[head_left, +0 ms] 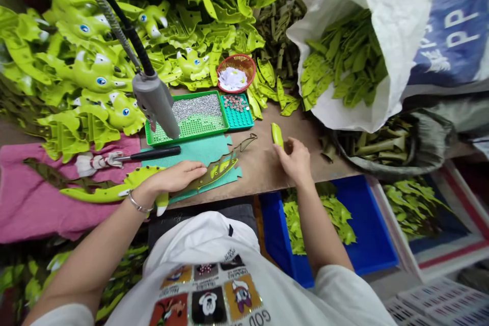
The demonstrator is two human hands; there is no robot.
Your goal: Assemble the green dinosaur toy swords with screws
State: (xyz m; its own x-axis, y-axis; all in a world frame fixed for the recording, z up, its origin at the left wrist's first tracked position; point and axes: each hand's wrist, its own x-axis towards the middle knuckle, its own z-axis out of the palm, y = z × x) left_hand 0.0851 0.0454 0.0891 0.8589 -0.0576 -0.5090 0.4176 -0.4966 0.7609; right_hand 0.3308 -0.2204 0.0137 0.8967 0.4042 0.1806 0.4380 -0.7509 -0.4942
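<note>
White T-shirt (191, 252) cloth, printed with cartoon panels, fills the nearest space, on the near side of a teal foam mat (204, 143) on the brown worktop (257, 175). From where I stand, the left hand (178, 175) stretches flat over the mat's near-left part, fingers together, across a lime-green shell (110, 193) with a white horn and an olive strip (217, 169) with lime inlay. Its thumb is hidden, so I can't tell whether that grip has hold of either. Right of the mat, the right hand (298, 160) has a loosely curled grip, a gap showing between thumb and forefinger, nothing clasped there; its thumb tip is right at the end of a small lime-green piece (277, 134).

Just beyond the mat sits a green tray (224, 112) of small metal parts; a grey power tool (153, 99) hangs in the way of its left part. Past the mat's far-right corner are a turquoise tray (244, 121) of coppery discs and a red basket (250, 74) of white bits. Triceratops halves (95, 71) heap up far beyond the mat, leftward. A black-handled tool (156, 153) runs from the mat onto a pink cloth (26, 178) at its left. Well right of the mat, a white sack (399, 51) holds green pieces; nearer, the right forearm partly blocks a blue bin (369, 224).
</note>
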